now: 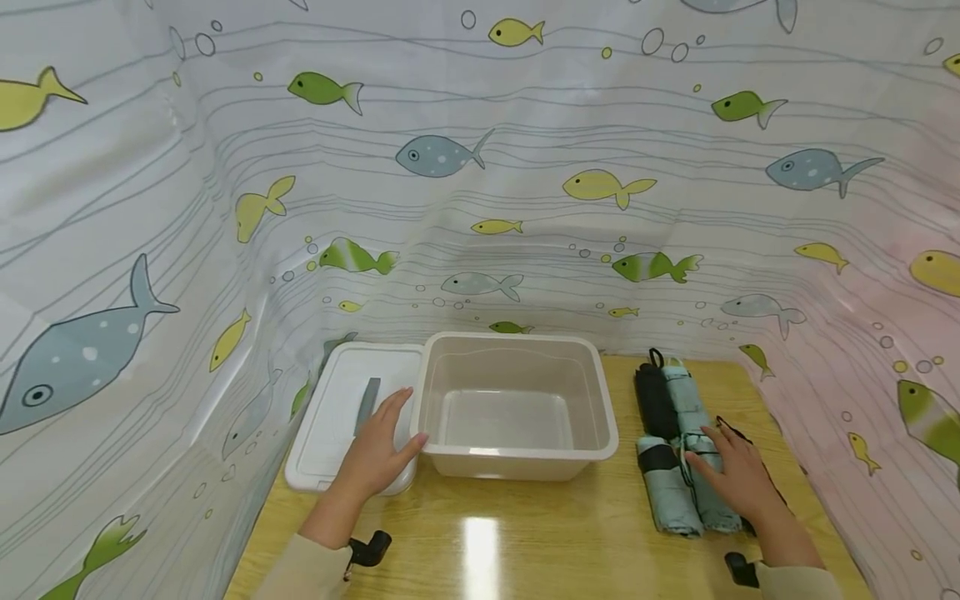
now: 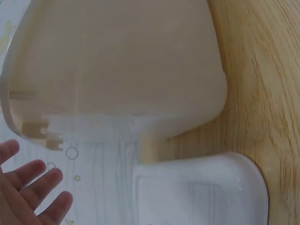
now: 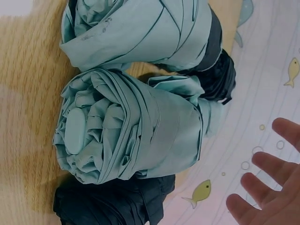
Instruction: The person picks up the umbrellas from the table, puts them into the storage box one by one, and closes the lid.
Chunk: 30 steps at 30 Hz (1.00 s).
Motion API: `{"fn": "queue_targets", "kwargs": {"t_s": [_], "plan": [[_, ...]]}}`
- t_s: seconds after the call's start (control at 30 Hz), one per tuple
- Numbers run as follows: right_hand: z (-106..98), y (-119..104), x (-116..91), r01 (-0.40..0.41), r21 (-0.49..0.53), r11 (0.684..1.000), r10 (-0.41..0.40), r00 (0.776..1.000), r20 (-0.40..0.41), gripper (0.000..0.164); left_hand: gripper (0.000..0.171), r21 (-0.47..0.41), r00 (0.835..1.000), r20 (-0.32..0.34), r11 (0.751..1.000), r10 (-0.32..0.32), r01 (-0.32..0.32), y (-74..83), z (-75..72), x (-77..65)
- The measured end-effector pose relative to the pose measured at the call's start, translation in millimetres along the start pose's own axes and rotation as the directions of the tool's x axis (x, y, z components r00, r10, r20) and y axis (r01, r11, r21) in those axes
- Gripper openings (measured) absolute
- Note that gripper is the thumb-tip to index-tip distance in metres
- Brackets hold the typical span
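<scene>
My left hand [image 1: 375,454] is over a white lid [image 1: 318,446], its fingers spread and its thumb tip right at the left rim of a beige plastic bin [image 1: 510,467]. The left wrist view shows the fingers [image 2: 40,187] apart, with nothing in them. On the right, my right hand [image 1: 738,475] hovers over folded umbrellas, fingers loosely extended. Nearest it lies a rolled mint umbrella [image 3: 140,126]. Beside that is another mint umbrella with a dark band [image 1: 667,492], and a black umbrella [image 3: 112,201] lies partly hidden under the hand.
Behind these lie a black umbrella [image 1: 655,400] and a further mint one [image 1: 684,396]. The lid has a grey strip [image 1: 367,406]. Everything rests on a wooden table [image 1: 540,533], with a fish-patterned curtain [image 1: 480,192] rising around its back and sides.
</scene>
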State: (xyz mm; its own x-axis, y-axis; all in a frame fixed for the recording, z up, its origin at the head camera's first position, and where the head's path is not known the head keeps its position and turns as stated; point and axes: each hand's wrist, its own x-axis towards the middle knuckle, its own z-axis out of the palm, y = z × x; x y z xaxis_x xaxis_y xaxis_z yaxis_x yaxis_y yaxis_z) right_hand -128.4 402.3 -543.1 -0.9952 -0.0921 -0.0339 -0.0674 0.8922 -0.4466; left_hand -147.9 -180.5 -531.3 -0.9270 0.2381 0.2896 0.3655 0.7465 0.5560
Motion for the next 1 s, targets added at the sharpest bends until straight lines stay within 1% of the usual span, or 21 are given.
{"fn": "queue_targets", "kwargs": {"t_s": [0.13, 0.27, 0.37, 0.47, 0.53, 0.6, 0.67, 0.77, 0.83, 1.0], "plan": [[1, 5, 1, 0.011, 0.023, 1.000, -0.011, 1.000, 0.003, 0.072, 0.077, -0.063, 0.999, 0.008, 0.997, -0.040, 0.041, 4.4, 1.4, 0.4], [-1, 8, 2, 0.017, 0.053, 0.998, -0.018, 1.000, 0.010, 0.068, 0.074, -0.152, 0.997, 0.015, 0.985, -0.077, 0.078, 7.8, 3.2, 1.1], [-4, 11, 4, -0.004, 0.076, 0.997, 0.000, 0.998, 0.056, 0.068, 0.076, -0.229, 0.991, 0.036, 0.964, -0.131, 0.136, 10.3, 4.9, 1.1], [-5, 14, 6, -0.045, 0.083, 0.996, 0.035, 0.992, 0.118, 0.071, 0.079, -0.296, 0.978, 0.061, 0.932, -0.199, 0.208, 13.7, 6.5, 0.1], [-5, 17, 7, -0.077, 0.087, 0.993, 0.063, 0.987, 0.148, 0.073, 0.081, -0.328, 0.971, 0.071, 0.914, -0.230, 0.240, 15.8, 8.1, 0.0], [-4, 20, 7, -0.113, 0.088, 0.990, 0.097, 0.981, 0.171, 0.075, 0.083, -0.352, 0.967, 0.075, 0.901, -0.243, 0.253, 17.8, 9.7, 0.3], [-2, 24, 7, -0.142, 0.091, 0.986, 0.124, 0.976, 0.177, 0.075, 0.084, -0.360, 0.965, 0.076, 0.896, -0.250, 0.261, 18.7, 11.7, 1.3], [-1, 28, 4, -0.174, 0.090, 0.981, 0.157, 0.973, 0.171, 0.075, 0.084, -0.373, 0.963, 0.069, 0.889, -0.261, 0.267, 19.5, 14.1, 2.8], [0, 30, 2, -0.184, 0.094, 0.978, 0.169, 0.974, 0.152, 0.074, 0.084, -0.390, 0.959, 0.073, 0.877, -0.274, 0.280, 19.7, 15.4, 3.8], [-1, 38, -3, -0.206, 0.096, 0.974, 0.199, 0.977, 0.079, 0.069, 0.086, -0.420, 0.949, 0.113, 0.852, -0.293, 0.313, 20.8, 17.7, 4.0]]}}
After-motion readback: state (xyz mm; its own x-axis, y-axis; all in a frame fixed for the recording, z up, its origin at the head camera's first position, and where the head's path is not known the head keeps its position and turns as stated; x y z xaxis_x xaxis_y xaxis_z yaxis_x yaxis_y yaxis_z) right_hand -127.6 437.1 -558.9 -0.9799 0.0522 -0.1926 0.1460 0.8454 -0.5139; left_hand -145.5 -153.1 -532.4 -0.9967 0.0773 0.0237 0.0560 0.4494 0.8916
